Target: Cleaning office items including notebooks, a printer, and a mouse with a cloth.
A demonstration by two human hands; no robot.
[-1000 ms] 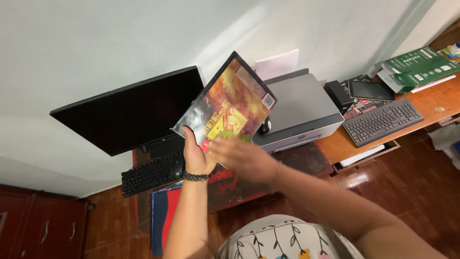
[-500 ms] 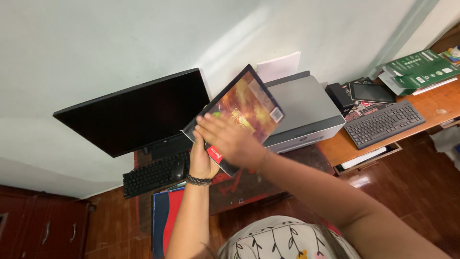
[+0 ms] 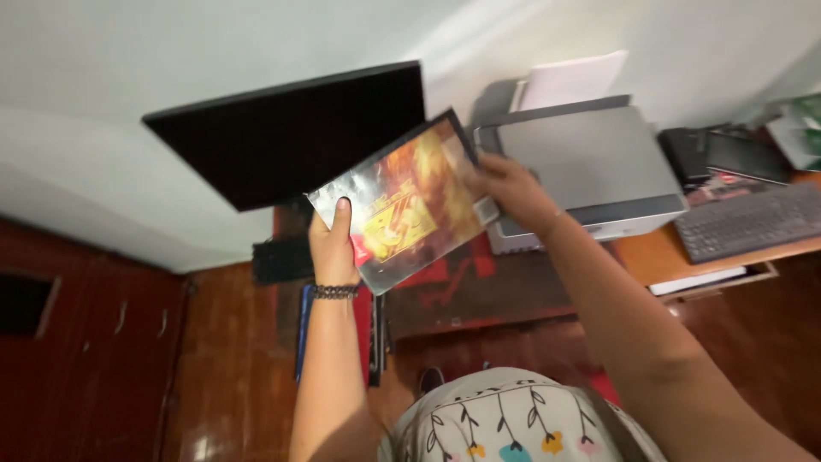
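A glossy orange book is gripped by the left hand and the right hand, above the grey printer.

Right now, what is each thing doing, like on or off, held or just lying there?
Book: held up, tilted, closed.
Left hand: grip on the book's lower edge.
Right hand: grip on the book's right edge.
Monitor: screen dark.
Printer: lid shut, white paper standing in the back.
Keyboard: lying flat on the desk, untouched.
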